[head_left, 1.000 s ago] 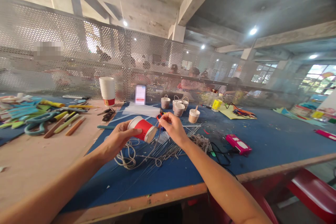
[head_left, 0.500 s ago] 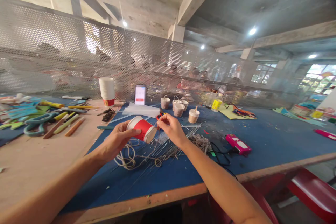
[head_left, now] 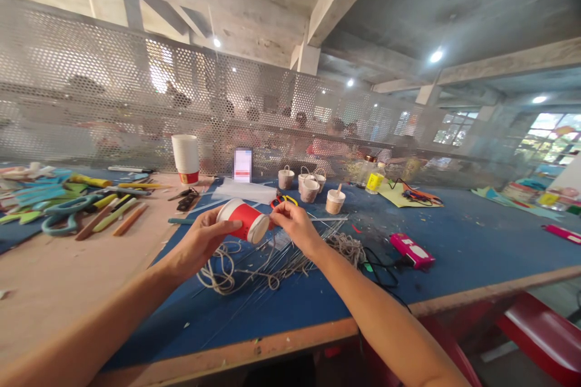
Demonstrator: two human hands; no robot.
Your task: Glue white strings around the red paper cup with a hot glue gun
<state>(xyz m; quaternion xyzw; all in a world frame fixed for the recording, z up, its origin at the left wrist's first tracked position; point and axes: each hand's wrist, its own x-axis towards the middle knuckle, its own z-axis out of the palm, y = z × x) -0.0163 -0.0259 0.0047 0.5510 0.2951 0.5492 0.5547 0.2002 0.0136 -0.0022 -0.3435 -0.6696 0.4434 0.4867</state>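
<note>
A red and white paper cup (head_left: 247,219) lies tilted on its side in the air, with my left hand (head_left: 211,231) closed round its left part. At the cup's right end, my right hand (head_left: 290,224) pinches a thin grey cord; the fingertips almost touch the cup, and the exact grip is hard to see. Below both hands, loose loops of grey cord (head_left: 222,272) spread over the blue mat. Thin metal wires (head_left: 290,257) lie across the cord. Scissors with red and yellow handles (head_left: 287,198) sit just behind my right hand.
Several small cord-wrapped buckets (head_left: 309,190) stand behind, near a cup with a stick (head_left: 334,201). A stack of paper cups (head_left: 186,157) and a phone (head_left: 242,165) are at the back. Clay tools (head_left: 109,214) lie left; a magenta device (head_left: 412,250) with a black cable lies right.
The cup has shifted slightly up and left in my left hand. My right hand has lowered a little and closed in on the cup's end, uncovering more of the scissor handles behind.
</note>
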